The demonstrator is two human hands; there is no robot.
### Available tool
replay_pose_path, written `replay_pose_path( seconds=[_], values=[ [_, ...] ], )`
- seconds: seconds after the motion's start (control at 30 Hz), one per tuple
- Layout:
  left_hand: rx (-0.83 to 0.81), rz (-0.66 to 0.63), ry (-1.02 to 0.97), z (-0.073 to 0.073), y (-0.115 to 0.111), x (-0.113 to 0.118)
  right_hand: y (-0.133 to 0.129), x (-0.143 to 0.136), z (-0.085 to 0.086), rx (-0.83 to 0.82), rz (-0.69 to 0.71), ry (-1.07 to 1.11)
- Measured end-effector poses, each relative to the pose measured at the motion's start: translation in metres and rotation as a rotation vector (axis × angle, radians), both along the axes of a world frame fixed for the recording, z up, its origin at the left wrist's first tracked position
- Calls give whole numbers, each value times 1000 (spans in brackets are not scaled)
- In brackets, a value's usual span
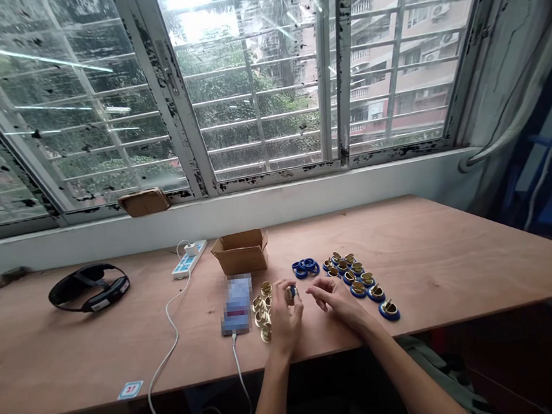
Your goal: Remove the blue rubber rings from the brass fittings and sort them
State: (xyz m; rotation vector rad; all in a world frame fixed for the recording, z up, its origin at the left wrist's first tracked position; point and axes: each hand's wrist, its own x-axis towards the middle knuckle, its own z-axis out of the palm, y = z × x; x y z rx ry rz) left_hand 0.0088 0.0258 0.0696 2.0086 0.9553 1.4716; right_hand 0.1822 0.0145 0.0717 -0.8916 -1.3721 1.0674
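My left hand (286,313) is closed around a small gold metal piece with a blue ring (292,291), held upright between thumb and fingers just above the table. My right hand (332,296) hovers beside it, slightly apart, its fingers curled together; whether anything is between them I cannot make out. Loose gold round metal pieces (262,317) lie by my left hand, partly hidden behind it. Several blue rings (306,268) sit in a small heap beyond my hands. To the right, several gold pieces with blue rings around their bases (359,288) stand in slanting rows.
A phone (237,304) on a white cable lies left of the gold pieces. Behind it are an open cardboard box (241,254) and a power strip (189,259). A black headset (90,288) rests farther left. The wooden table (461,254) ends below the windows.
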Motion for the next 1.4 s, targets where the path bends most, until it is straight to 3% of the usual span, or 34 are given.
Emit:
replay_pose_path(
  seconds=[0.17, 0.37, 0.7, 1.0, 1.27, 1.4],
  values=[
    [4, -82, 146, 2, -6, 5, 2, -4, -6, -73, 144, -63],
    [-9, -113, 197, -1, -6, 5, -1, -1, -2, -97, 120, -29],
    [52, -92, 169, -3, -6, 2, -11, -3, 6, -186, 262, 61],
    [104, -67, 159, -5, -8, 5, -8, -6, 3, -182, 238, 101],
    [156, -10, 194, -2, -10, 9, 3, -8, -12, -118, 205, 103],
    [177, 51, 187, 1, -12, 8, 3, -6, -10, -89, 201, 90]
  ],
)
